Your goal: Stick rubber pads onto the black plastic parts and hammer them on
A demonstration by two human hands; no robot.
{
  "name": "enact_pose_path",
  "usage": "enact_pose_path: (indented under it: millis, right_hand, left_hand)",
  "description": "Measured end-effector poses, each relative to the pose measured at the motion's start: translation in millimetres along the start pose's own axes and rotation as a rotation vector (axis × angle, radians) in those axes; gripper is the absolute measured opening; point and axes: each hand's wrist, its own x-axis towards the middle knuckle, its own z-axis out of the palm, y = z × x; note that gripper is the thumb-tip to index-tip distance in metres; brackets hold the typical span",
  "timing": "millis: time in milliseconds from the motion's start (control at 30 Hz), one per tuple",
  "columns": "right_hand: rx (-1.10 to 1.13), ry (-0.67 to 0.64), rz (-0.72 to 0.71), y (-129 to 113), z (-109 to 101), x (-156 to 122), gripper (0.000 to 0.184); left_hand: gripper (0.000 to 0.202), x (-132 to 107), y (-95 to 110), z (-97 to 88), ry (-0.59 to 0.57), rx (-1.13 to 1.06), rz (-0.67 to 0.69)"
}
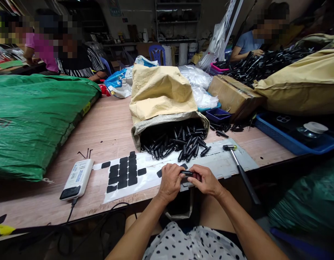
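Between my two hands is a short black tube-shaped piece (186, 173), held level over the table's front edge. My left hand (170, 180) pinches its left end, and my right hand (206, 179) closes round its right end. Beyond them, many similar black pieces (187, 144) spill out of the mouth of a tan sack (161, 94). To the left, black rounded patches (123, 171) lie in rows on a white sheet (112, 195). A hammer (241, 171) with a black handle rests to the right, its handle jutting past the table edge.
A white power bank (77, 178) with a cable and several hex keys (87, 153) are at left, near a large green sack (34, 122). At right stand a cardboard box (234, 95) and a blue tray (294, 139). Other people sit across the table.
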Motion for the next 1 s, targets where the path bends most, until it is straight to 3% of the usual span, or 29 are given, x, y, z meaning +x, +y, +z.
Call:
enact_pose_path:
  millis: [367, 567, 700, 1000]
  right_hand:
    - [-0.073, 0.057, -0.007, -5.0, 2.8, 4.0, 0.031]
    - [-0.010, 0.096, -0.002, 1.3, 6.7, -1.6, 0.014]
    - [0.011, 0.080, 0.012, 0.7, 4.2, -3.4, 0.016]
    - [-0.112, 0.075, -0.005, -4.3, 6.8, 1.4, 0.020]
  left_hand:
    - [0.014, -2.5, 1.3, -2.0, 0.052, -0.065, -0.004]
    - [0.023, -2.7, 3.2, -3.0, 0.036, -0.088, 0.008]
    - [0.020, -1.6, 2.9, -3.8, -0.011, -0.060, 0.007]
    - [0.018, -3.1, -0.2, 0.1, 0.022, -0.019, -0.006]
